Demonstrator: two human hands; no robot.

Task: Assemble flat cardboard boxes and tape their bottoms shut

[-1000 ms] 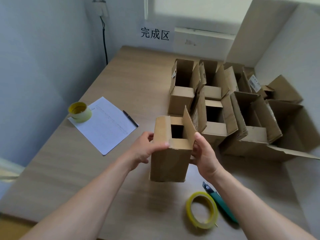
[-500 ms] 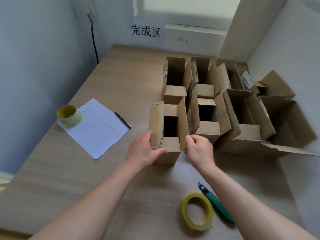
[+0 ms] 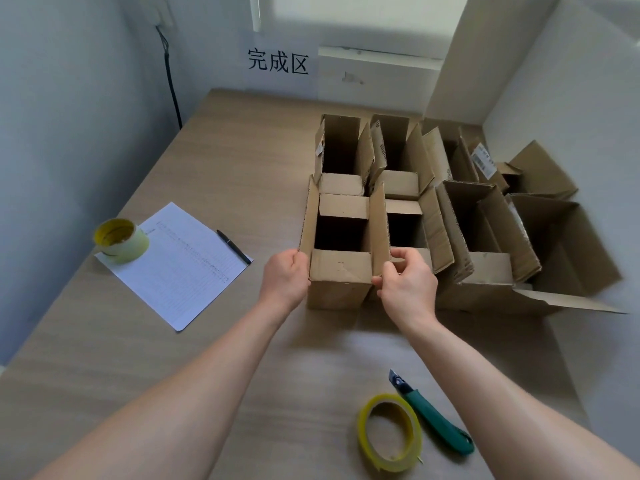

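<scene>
Standing now on the table (image 3: 214, 161) instead of lifted above it as a second ago, the cardboard box (image 3: 341, 271) sits upright, open-topped, just in front of the finished boxes (image 3: 408, 188). The left hand (image 3: 284, 280) grips its left corner; the right hand (image 3: 408, 282) pinches its right flap.

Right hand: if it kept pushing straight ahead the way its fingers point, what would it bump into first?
The right hand is already touching the front box. Going further, it would probably meet the open box behind it first, though depth is hard to judge.
</scene>
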